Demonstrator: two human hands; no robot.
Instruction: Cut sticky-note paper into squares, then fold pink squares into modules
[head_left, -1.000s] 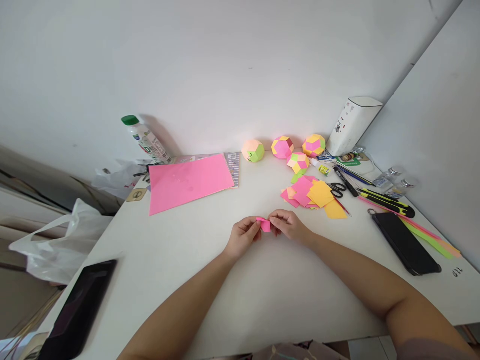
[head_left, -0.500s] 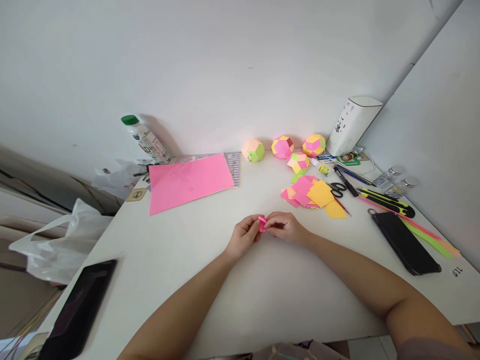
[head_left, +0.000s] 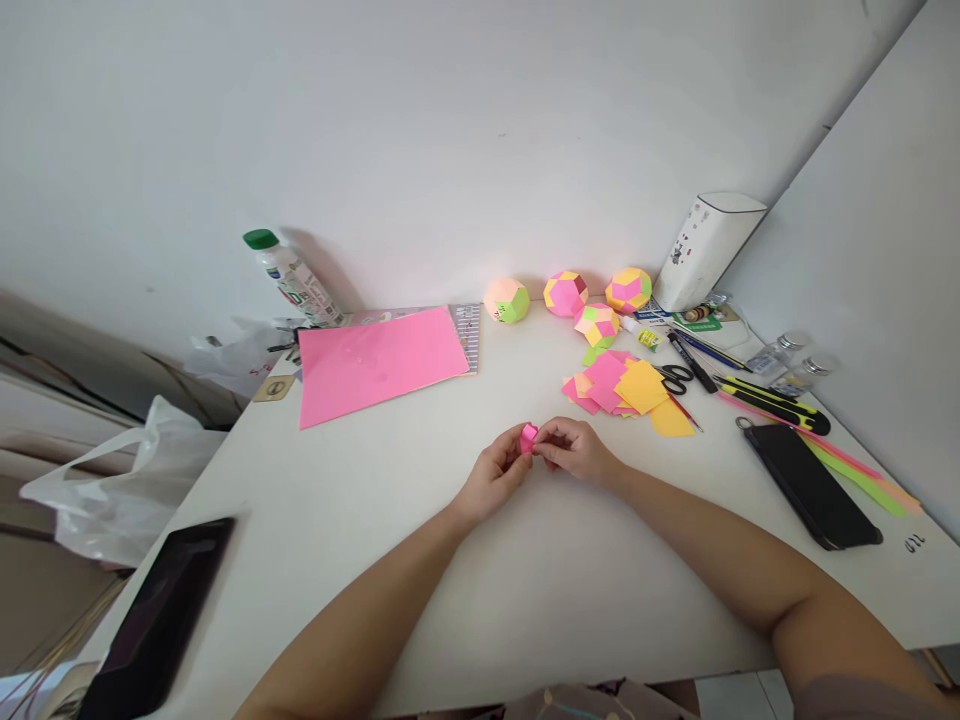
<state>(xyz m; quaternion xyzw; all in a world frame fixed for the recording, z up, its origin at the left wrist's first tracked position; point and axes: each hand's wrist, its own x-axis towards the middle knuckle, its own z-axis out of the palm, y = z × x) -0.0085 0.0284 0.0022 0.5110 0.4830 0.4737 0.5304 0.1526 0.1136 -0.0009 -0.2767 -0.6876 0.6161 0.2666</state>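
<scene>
Between my two hands is a small folded piece of bright pink paper [head_left: 529, 436], raised just over the white table. My left hand [head_left: 491, 478] pinches it from the left, thumb toward me. From the right, the fingertips of my right hand [head_left: 577, 450] close on its edge. My fingers cover part of the paper, so its full shape is hidden. Beyond my right hand lies a loose pile of pink, yellow and orange paper pieces [head_left: 611, 380]. Black-handled scissors [head_left: 677, 377] rest against the pile's right side.
Multicoloured paper balls [head_left: 564, 293] line the wall. A pink sheet [head_left: 382, 362] lies at left, by a green-capped bottle [head_left: 296, 280]. At right are a glue bottle [head_left: 645, 337], a cutter knife [head_left: 776, 403], a black phone case [head_left: 810, 485] and a white container [head_left: 709, 250]. A dark tablet [head_left: 161, 615] lies front left.
The pink paper has turned and shifted slightly up and right between my fingers. My left hand has moved a little right, its thumb now lower on the paper.
</scene>
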